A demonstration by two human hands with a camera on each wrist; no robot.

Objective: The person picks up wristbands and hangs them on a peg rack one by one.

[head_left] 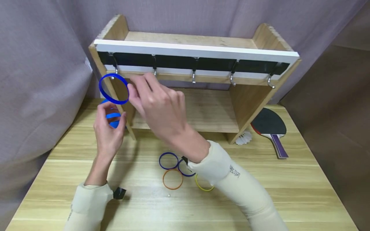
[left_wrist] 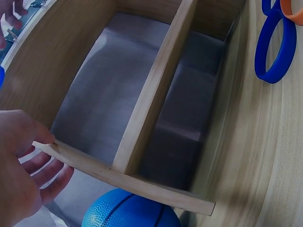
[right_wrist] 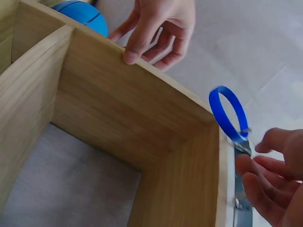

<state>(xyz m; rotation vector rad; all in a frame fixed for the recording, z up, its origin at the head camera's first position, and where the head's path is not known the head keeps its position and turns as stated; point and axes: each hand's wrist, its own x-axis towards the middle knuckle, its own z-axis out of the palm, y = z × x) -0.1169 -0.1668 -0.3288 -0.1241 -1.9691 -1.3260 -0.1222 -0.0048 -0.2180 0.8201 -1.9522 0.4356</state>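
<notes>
My left hand (head_left: pixel 110 128) grips the front edge of the left side panel (left_wrist: pixel 104 175) of a wooden shelf, thumb inside, fingers outside. A blue rubber wristband (right_wrist: pixel 218 109) loops over the leftmost metal hook (right_wrist: pixel 243 146) on the shelf's front rail. Just beside that band is my right hand (head_left: pixel 162 102); the right wrist view shows a gap between its loosely bent fingers and the band. Behind my left hand sits a blue ball (left_wrist: pixel 109 213) with dark seams, partly hidden.
More hooks (head_left: pixel 194 77) line the rail. On the table lie two dark blue bands (head_left: pixel 159 163), an orange band (head_left: pixel 163 183) and a yellow band (head_left: pixel 203 190), partly under my right forearm. A shuttlecock (head_left: pixel 244 138) and a table tennis bat (head_left: pixel 270 122) lie right of the shelf.
</notes>
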